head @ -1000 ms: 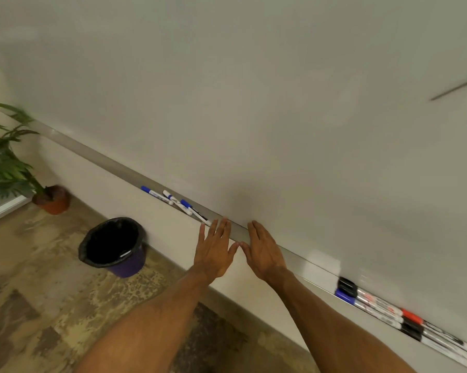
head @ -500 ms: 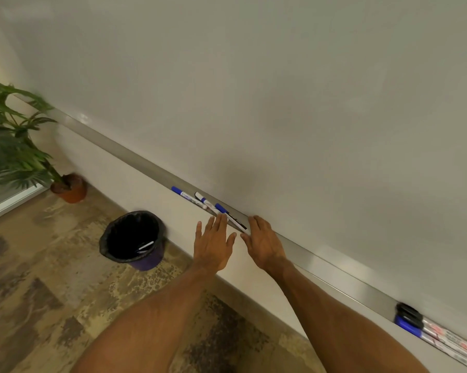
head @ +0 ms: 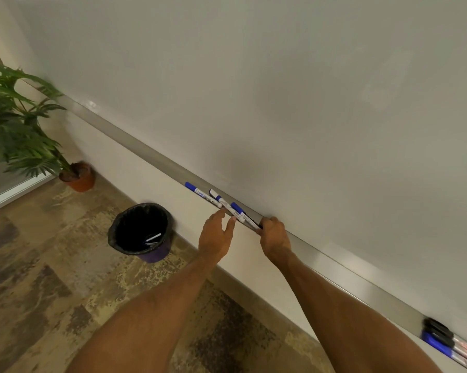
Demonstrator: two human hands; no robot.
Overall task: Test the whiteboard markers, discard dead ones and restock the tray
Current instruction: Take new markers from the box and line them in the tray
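Print is seen on the white barrels of three blue-capped markers [head: 200, 194] lying on the marker tray [head: 135, 146] under the whiteboard [head: 281, 90], but no word of it can be read. The left hand [head: 216, 235] is held with fingers loosely parted, thumb tip at one barrel. The right hand [head: 274, 235] is curled over the tray rim at the nearest marker's tail; whether that marker is gripped cannot be told. At the lower right corner further markers [head: 442, 343] are cut off. In the black-lined bin [head: 157, 255] discarded markers [head: 153, 238] are dimly made out
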